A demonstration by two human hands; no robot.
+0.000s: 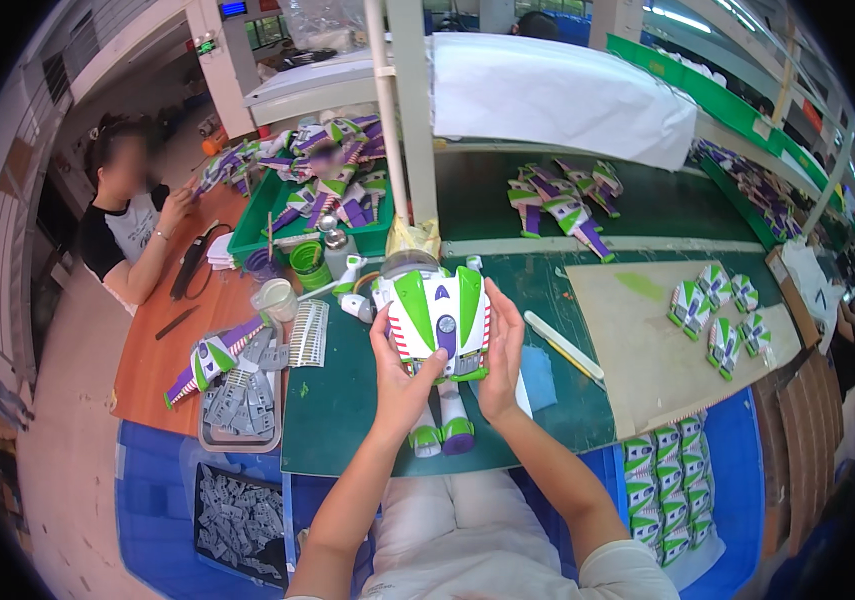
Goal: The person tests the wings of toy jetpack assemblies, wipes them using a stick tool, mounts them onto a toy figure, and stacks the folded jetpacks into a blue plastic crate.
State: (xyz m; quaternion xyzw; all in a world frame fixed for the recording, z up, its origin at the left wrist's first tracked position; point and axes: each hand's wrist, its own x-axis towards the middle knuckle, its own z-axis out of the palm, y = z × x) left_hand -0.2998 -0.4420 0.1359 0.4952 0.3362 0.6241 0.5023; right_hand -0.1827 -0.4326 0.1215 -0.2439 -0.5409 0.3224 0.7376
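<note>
A white, green and purple toy space figure [444,300] lies on the green work mat [337,420], its feet toward me. My left hand [405,385] is closed on its left side, with the thumb laid across the lower middle of the body. Around the opposite side wraps my right hand [499,365], its fingers on the edge of the body. To the right of the figure lies a long white and yellow tool [564,348], beside a blue cloth [537,378]. A sheet of small pale parts [308,333] is left of the figure.
A tray of grey parts [275,437], with a winged piece [209,362] over it, sits at left. Cups [309,265] stand behind it, before a green bin [387,238] of winged pieces. Several white-green packs [723,345] rest on a beige board [627,370]. A co-worker [132,225] sits left.
</note>
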